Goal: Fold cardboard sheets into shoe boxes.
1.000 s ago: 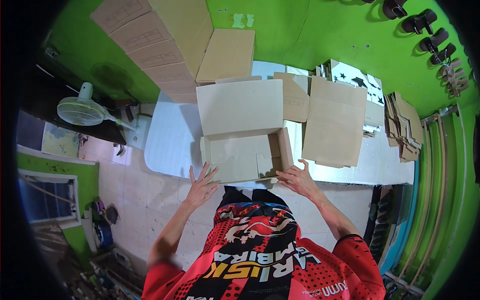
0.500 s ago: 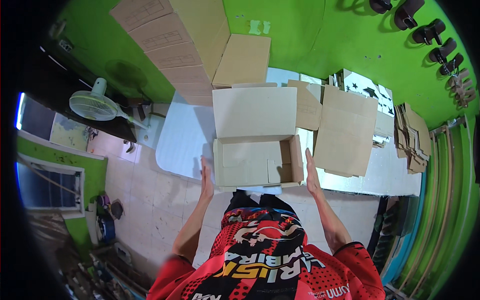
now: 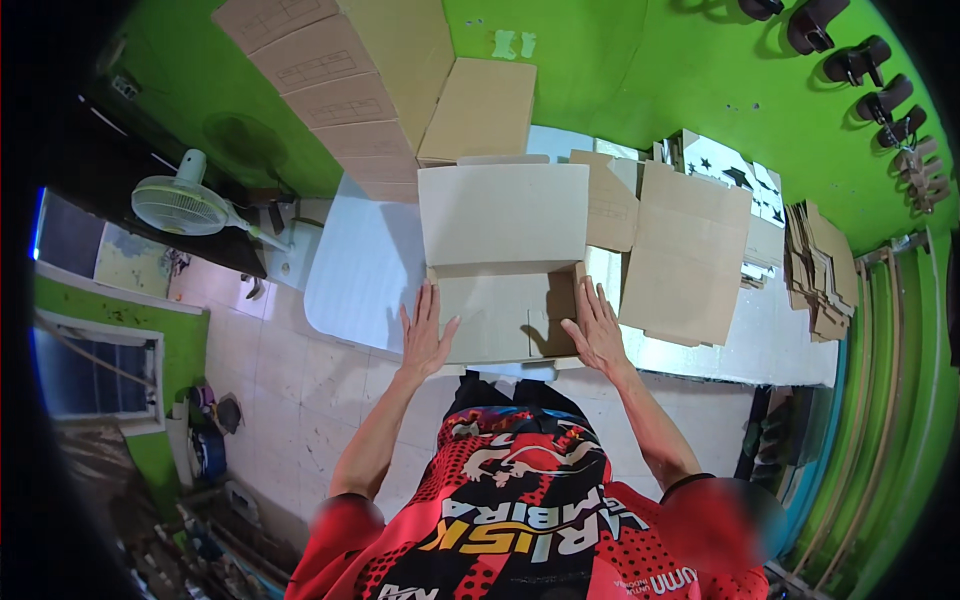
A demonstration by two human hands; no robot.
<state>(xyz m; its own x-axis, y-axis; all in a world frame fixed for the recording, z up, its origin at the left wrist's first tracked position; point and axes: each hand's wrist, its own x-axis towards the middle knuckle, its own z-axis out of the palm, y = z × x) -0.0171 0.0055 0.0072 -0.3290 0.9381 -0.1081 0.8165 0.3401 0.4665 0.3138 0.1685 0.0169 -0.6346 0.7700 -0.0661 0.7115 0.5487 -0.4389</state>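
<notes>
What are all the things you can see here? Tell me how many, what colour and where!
open cardboard box: one, tan, on the table's near edge, between both hands
table: one, white, in front of the person
flat cardboard sheets: a few, tan, on the table right of the box
stacked cartons: one tall pile, tan, against the green wall at the back left
folded cardboard pile: one, brown, at the far right
fan: one, pale green, on the floor to the left
left hand: one, flat against the box's left side
right hand: one, flat against the box's right side
</notes>
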